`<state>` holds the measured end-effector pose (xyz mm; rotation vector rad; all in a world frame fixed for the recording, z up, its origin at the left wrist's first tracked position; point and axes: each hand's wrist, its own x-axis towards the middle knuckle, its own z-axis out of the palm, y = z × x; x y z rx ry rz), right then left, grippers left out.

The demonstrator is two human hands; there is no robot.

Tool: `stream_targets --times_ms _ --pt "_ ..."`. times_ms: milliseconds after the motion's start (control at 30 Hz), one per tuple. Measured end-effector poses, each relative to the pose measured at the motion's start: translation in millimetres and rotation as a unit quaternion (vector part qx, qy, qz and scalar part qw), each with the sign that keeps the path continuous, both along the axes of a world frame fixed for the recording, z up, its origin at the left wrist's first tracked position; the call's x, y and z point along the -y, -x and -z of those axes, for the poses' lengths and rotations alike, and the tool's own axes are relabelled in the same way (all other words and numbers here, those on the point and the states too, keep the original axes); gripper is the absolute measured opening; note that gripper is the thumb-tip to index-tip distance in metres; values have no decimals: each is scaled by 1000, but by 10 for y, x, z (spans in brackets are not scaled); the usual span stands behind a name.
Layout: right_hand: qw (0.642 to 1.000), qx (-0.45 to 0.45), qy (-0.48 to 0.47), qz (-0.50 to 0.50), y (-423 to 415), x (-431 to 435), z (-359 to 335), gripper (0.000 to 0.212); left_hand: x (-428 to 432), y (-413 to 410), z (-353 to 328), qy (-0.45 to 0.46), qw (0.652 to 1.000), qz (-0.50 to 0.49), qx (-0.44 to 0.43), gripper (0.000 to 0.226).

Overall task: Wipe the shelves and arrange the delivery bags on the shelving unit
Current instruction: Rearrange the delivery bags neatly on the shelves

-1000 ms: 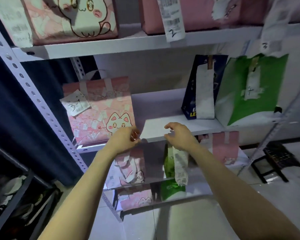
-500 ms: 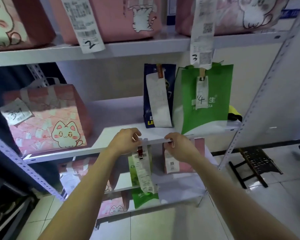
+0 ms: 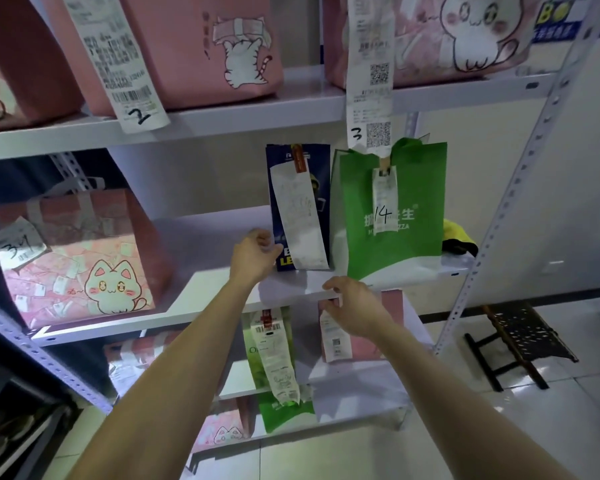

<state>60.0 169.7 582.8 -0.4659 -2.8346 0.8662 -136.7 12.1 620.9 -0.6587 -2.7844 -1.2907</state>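
Note:
A dark blue delivery bag (image 3: 291,188) with a long receipt stands on the white middle shelf (image 3: 205,292), next to a green bag (image 3: 413,188) marked 14. My left hand (image 3: 255,254) is over the shelf with loosely curled fingers touching the blue bag's lower left edge; I cannot see a grip. My right hand (image 3: 354,303) rests at the shelf's front edge below the green bag, fingers relaxed and holding nothing. A pink cat bag (image 3: 84,265) sits at the shelf's left end.
Pink bags (image 3: 194,46) with receipts marked 2 and 3 fill the top shelf. Below are a green bag (image 3: 284,414) and a pink bag (image 3: 388,327). A yellow cloth (image 3: 459,237) lies behind the green bag. A black stool (image 3: 520,337) stands on the floor at right.
My left hand has left the shelf's front edge and risen to the blue bag's left side. My right hand stays at the edge. The view has shifted right and up.

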Motion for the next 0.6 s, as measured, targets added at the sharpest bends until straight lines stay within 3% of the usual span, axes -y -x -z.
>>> stream_targets --times_ms 133,267,600 --pt "1000 -4 -3 -5 10 -16 54 39 -214 218 -47 -4 1000 -21 10 62" --pt "1000 -8 -8 -12 -4 -45 110 38 -345 354 -5 14 1000 -11 -23 18" --pt "999 -36 7 -7 331 161 -15 47 478 161 29 14 994 -74 -81 19"
